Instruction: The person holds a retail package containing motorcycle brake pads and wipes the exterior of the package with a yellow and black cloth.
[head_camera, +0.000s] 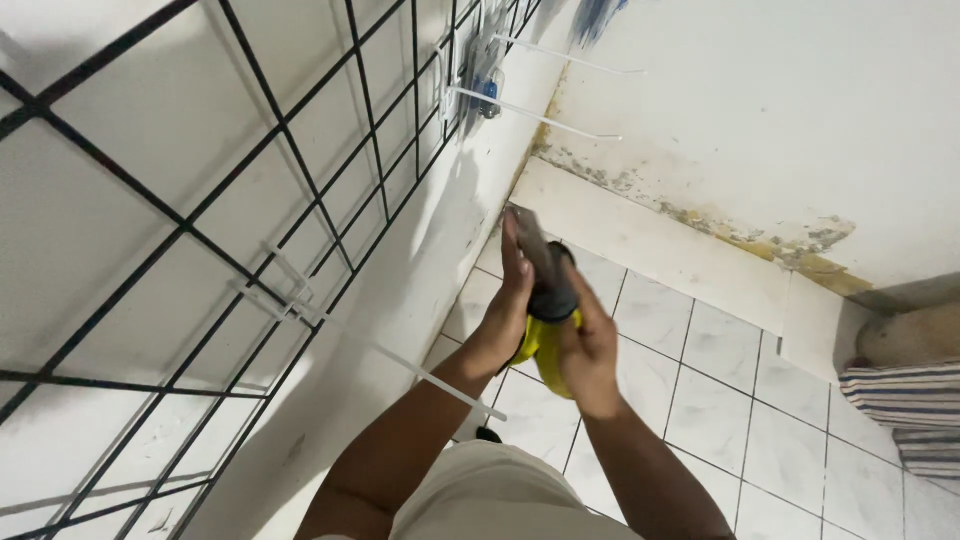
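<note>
— What is going on here?

— Both hands are around a yellow-bodied hand tool with a dark grey neck and a flat metal blade (548, 300), held out in front of the body, above the white tiled floor (700, 390). The blade tip points into the corner where the white wall (420, 260) meets the pale skirting tile (650, 235). I judge this the working step, the edge being set to the corner.

— And the hands?

— The left hand (508, 305) lies half open along the neck, fingers stretched toward the blade. The right hand (590, 350) is curled around the yellow grip from below.

— What does the next move call for?

— Steady pressure along the blade line, I think (the grip looks firm enough), with the tip kept low.

— Anything nearby?

— A black wire grid panel (200, 220) with white plastic hooks (530, 115) hangs on the wall, and peeling, stained plaster (760, 235) runs above the skirting.
</note>
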